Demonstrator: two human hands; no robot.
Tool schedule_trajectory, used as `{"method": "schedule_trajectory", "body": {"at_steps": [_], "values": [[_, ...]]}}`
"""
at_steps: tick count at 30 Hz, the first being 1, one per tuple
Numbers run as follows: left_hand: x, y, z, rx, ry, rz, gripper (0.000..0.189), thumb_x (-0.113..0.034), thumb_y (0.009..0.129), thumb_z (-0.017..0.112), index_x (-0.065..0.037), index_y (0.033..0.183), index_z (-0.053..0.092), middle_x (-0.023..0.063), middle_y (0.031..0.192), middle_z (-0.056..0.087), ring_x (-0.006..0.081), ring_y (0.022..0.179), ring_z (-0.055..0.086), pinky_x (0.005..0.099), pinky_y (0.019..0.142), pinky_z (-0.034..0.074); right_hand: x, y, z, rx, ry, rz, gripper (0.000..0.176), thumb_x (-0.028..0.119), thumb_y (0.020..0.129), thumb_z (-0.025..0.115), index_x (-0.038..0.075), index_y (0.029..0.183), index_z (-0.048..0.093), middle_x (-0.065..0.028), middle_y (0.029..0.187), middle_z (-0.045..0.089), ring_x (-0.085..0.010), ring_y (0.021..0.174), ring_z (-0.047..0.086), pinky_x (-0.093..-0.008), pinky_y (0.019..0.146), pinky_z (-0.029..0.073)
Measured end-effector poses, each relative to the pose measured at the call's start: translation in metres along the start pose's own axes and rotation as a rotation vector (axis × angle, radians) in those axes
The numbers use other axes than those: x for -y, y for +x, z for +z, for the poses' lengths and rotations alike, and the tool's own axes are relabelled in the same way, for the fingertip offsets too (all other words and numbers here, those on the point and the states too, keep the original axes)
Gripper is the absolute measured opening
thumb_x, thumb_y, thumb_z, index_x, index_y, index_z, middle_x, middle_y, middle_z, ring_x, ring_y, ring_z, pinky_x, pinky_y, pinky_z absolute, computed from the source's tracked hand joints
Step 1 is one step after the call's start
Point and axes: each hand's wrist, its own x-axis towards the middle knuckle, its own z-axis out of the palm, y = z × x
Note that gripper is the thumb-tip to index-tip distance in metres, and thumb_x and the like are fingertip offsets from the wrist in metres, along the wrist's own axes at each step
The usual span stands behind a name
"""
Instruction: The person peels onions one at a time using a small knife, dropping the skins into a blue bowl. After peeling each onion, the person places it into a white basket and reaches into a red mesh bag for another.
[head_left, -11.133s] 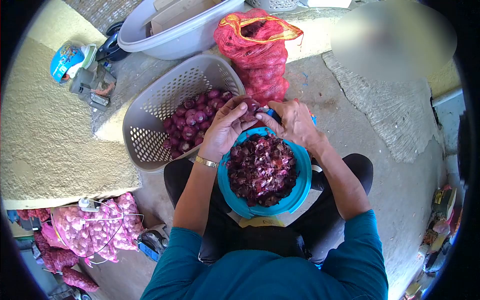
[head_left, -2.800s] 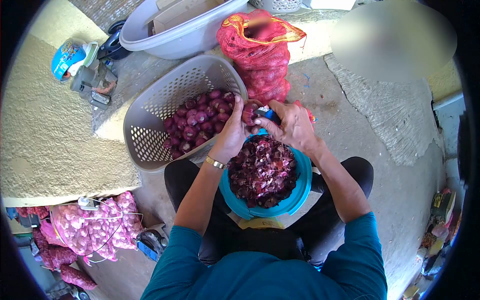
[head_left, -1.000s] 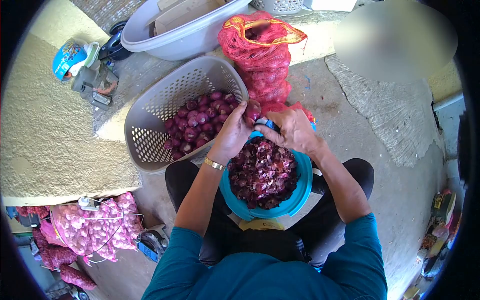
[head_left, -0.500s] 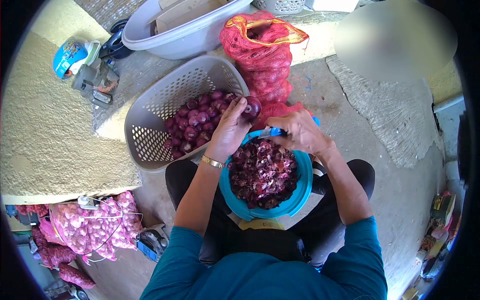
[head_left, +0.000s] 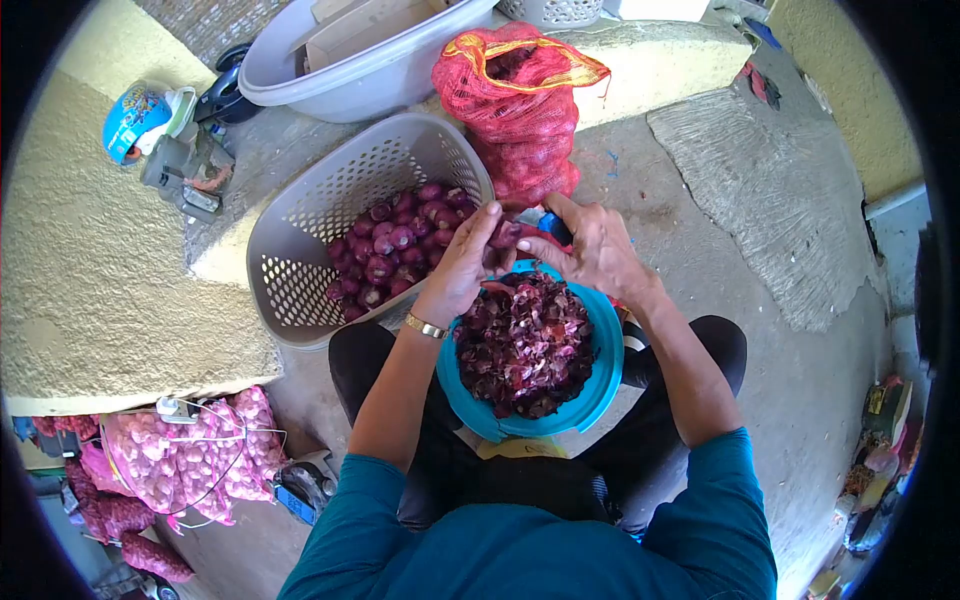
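My left hand [head_left: 462, 262] is closed on a purple onion [head_left: 507, 236], above the far rim of a blue basin [head_left: 606, 370]. In my right hand [head_left: 598, 250] is a knife with a blue handle [head_left: 554, 228]; its blade is hidden at the onion, where my right thumb also reaches. Dark onion skins [head_left: 525, 345] fill the basin between my legs. To the left, a grey perforated basket [head_left: 290, 240] holds several purple onions [head_left: 385, 242].
Beyond the basin stands a red mesh sack [head_left: 520, 140] of onions. A large grey tub [head_left: 350, 85] sits at the top. Pink mesh bags [head_left: 190, 450] lie at lower left, near a blue-screened device [head_left: 296, 502]. A low ledge [head_left: 670, 72] runs behind.
My right hand has moved up and closer to my left, bringing the knife from above the basin to the onion. The blurred patch at upper right is gone.
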Motion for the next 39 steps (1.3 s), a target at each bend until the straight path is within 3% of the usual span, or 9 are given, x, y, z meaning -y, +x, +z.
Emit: {"method": "schedule_trajectory", "body": {"at_steps": [11, 14, 17, 26, 29, 32, 35, 38, 39], "values": [[0.005, 0.003, -0.002, -0.013, 0.196, -0.022, 0.052, -0.051, 0.102, 0.041, -0.005, 0.114, 0.061, -0.0012, 0.087, 0.060, 0.0080, 0.074, 0.052, 0.0230, 0.065, 0.043, -0.011, -0.001, 0.011, 0.016, -0.091, -0.156, 0.037, 0.047, 0.085, 0.068, 0.009, 0.086, 0.064, -0.0149, 0.065, 0.061, -0.0360, 0.065, 0.063, -0.0458, 0.054, 0.047], [0.004, 0.004, -0.004, -0.208, 0.110, -0.140, 0.057, -0.055, 0.099, 0.043, -0.004, 0.114, 0.060, 0.0007, 0.089, 0.062, 0.0100, 0.075, 0.054, 0.0246, 0.065, 0.045, -0.009, -0.008, 0.012, 0.316, -0.051, -0.320, 0.036, 0.044, 0.083, 0.070, 0.009, 0.076, 0.063, -0.0140, 0.057, 0.058, -0.0341, 0.059, 0.062, -0.0447, 0.053, 0.046], [0.003, 0.007, -0.013, -0.248, -0.073, -0.062, 0.059, -0.058, 0.097, 0.045, -0.004, 0.112, 0.061, 0.0024, 0.090, 0.063, 0.0130, 0.075, 0.057, 0.0264, 0.066, 0.047, -0.009, -0.013, 0.012, 0.350, -0.052, -0.398, 0.037, 0.045, 0.081, 0.071, 0.009, 0.076, 0.063, -0.0138, 0.057, 0.058, -0.0349, 0.059, 0.062, -0.0453, 0.054, 0.046], [-0.006, 0.005, -0.002, -0.168, -0.349, -0.098, 0.060, -0.056, 0.096, 0.048, 0.000, 0.117, 0.057, 0.0093, 0.095, 0.062, 0.0157, 0.076, 0.055, 0.0263, 0.067, 0.048, -0.005, -0.006, -0.009, 0.253, -0.020, -0.230, 0.027, 0.030, 0.076, 0.076, 0.007, 0.079, 0.061, -0.0123, 0.070, 0.062, -0.0341, 0.071, 0.064, -0.0446, 0.060, 0.047], [0.003, 0.009, -0.025, 0.008, -0.344, -0.037, 0.054, -0.051, 0.095, 0.054, -0.002, 0.118, 0.056, 0.0084, 0.097, 0.062, 0.0170, 0.080, 0.059, 0.0294, 0.070, 0.052, -0.002, -0.005, -0.011, 0.310, 0.021, -0.206, 0.022, 0.023, 0.075, 0.075, 0.008, 0.079, 0.060, -0.0123, 0.069, 0.061, -0.0347, 0.070, 0.063, -0.0455, 0.060, 0.047], [-0.004, 0.009, -0.037, 0.090, -0.984, 0.104, 0.060, -0.049, 0.092, 0.056, 0.003, 0.120, 0.053, 0.0144, 0.101, 0.059, 0.0208, 0.088, 0.059, 0.0295, 0.076, 0.056, -0.004, -0.007, -0.011, 0.346, 0.021, -0.146, 0.019, 0.020, 0.073, 0.075, 0.008, 0.080, 0.061, -0.0132, 0.068, 0.061, -0.0355, 0.070, 0.063, -0.0463, 0.060, 0.047], [-0.019, 0.005, -0.043, -0.363, -0.983, 0.210, 0.078, -0.053, 0.092, 0.054, 0.012, 0.133, 0.042, 0.0251, 0.128, 0.055, 0.0317, 0.110, 0.058, 0.0377, 0.085, 0.057, -0.010, -0.012, -0.008, 0.319, -0.033, -0.120, 0.019, 0.020, 0.074, 0.075, 0.009, 0.085, 0.063, -0.0152, 0.070, 0.062, -0.0374, 0.071, 0.062, -0.0473, 0.061, 0.047], [0.008, 0.011, -0.057, 0.306, -0.999, 0.023, 0.072, -0.054, 0.093, 0.052, 0.007, 0.130, 0.049, 0.0217, 0.131, 0.056, 0.0323, 0.109, 0.061, 0.0386, 0.084, 0.057, -0.013, -0.014, -0.007, 0.285, -0.062, -0.062, 0.023, 0.022, 0.077, 0.073, 0.008, 0.091, 0.063, -0.0181, 0.072, 0.063, -0.0404, 0.073, 0.062, -0.0496, 0.063, 0.047], [0.010, 0.020, -0.053, 0.294, -0.798, 0.069, 0.059, -0.048, 0.096, 0.052, 0.001, 0.129, 0.052, 0.0201, 0.129, 0.057, 0.0291, 0.103, 0.064, 0.0363, 0.084, 0.056, -0.014, -0.014, -0.008, 0.267, -0.060, -0.003, 0.025, 0.024, 0.079, 0.073, 0.007, 0.094, 0.062, -0.0195, 0.073, 0.063, -0.0421, 0.074, 0.062, -0.0511, 0.065, 0.046]]}}
